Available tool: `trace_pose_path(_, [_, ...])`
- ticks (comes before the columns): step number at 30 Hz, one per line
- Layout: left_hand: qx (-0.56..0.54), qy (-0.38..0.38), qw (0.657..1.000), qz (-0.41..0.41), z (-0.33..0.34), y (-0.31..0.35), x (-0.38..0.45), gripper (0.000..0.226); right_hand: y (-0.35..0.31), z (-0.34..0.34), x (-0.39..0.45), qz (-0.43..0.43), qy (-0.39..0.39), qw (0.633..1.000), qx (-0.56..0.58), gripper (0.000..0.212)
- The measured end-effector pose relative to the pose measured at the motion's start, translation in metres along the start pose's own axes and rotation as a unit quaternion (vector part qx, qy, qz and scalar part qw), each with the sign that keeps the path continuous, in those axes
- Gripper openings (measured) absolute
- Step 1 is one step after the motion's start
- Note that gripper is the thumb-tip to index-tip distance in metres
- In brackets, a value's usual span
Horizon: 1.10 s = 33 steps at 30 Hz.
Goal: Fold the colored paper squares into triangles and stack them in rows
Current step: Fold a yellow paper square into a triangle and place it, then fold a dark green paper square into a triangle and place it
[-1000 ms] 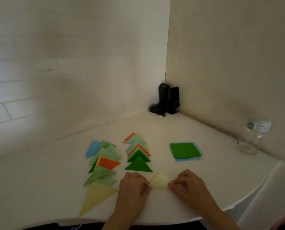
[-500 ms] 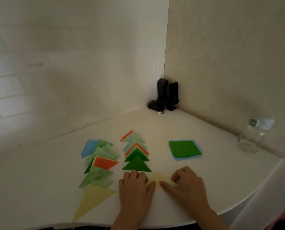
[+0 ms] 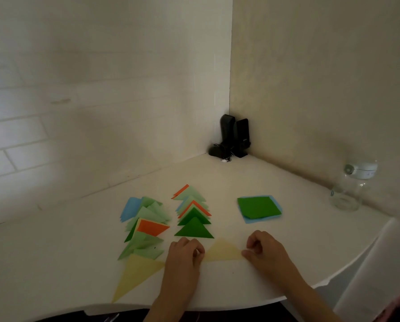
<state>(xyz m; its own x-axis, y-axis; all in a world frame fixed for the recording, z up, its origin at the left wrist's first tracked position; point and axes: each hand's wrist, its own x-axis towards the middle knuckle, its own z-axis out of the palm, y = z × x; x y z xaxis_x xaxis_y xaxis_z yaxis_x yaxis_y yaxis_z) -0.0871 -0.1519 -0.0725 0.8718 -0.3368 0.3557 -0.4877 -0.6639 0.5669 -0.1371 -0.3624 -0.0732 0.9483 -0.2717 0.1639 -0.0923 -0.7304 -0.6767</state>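
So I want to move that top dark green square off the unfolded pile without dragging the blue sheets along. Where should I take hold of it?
Take the dark green square at its near-left corner, coming from the near side. It lies flat and slightly askew on the light blue sheets, whose edge shows bare just there, so a fingertip could probably lift that green corner alone for a pinch.

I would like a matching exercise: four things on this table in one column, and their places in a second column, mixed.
1. small yellow paper triangle
2. dark green paper square
3. clear glass jar
4. black speakers

a. far wall corner
b. between the two hands
c. right table edge by the wall
d. on a light blue sheet

Pairs: 1-b, 2-d, 3-c, 4-a
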Motion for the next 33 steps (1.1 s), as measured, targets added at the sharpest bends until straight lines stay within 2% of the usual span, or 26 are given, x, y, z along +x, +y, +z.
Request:
trace_pose_path(4, [0.038,-0.024,0.999,0.003,0.006,0.017,-0.002,0.033,-0.001,0.005,-0.001,-0.006,0.015,1.0,-0.004,0.037])
trace_pose_path(7, [0.058,-0.02,0.998,0.002,0.009,0.032,0.0,0.024,-0.004,0.004,-0.001,-0.012,0.014,1.0,-0.018,0.037])
trace_pose_path(10, [0.078,-0.045,0.995,-0.03,0.012,0.037,0.004,0.034,-0.004,0.004,-0.002,-0.019,0.01,1.0,-0.018,0.037])
trace_pose_path(16, [-0.037,-0.061,0.994,-0.085,0.014,0.035,0.014,0.038,-0.001,0.006,-0.003,-0.03,0.025,0.999,-0.016,0.039])
trace_pose_path(22, [-0.07,-0.018,0.997,-0.019,0.01,0.018,0.015,0.024,-0.002,-0.007,0.008,-0.044,0.01,0.999,0.007,0.033])
trace_pose_path(25, [-0.07,0.021,0.997,-0.008,0.001,0.0,0.022,0.014,0.001,-0.013,0.022,-0.072,0.097,0.992,-0.041,0.019])
trace_pose_path(28, [-0.063,0.039,0.997,-0.016,-0.008,-0.02,0.031,0.014,0.015,-0.015,0.042,-0.085,0.168,0.978,-0.09,0.019])
trace_pose_path(33, [-0.031,0.034,0.999,-0.012,-0.011,-0.034,0.04,0.015,0.023,-0.016,0.066,-0.003,0.136,0.983,-0.121,0.03])
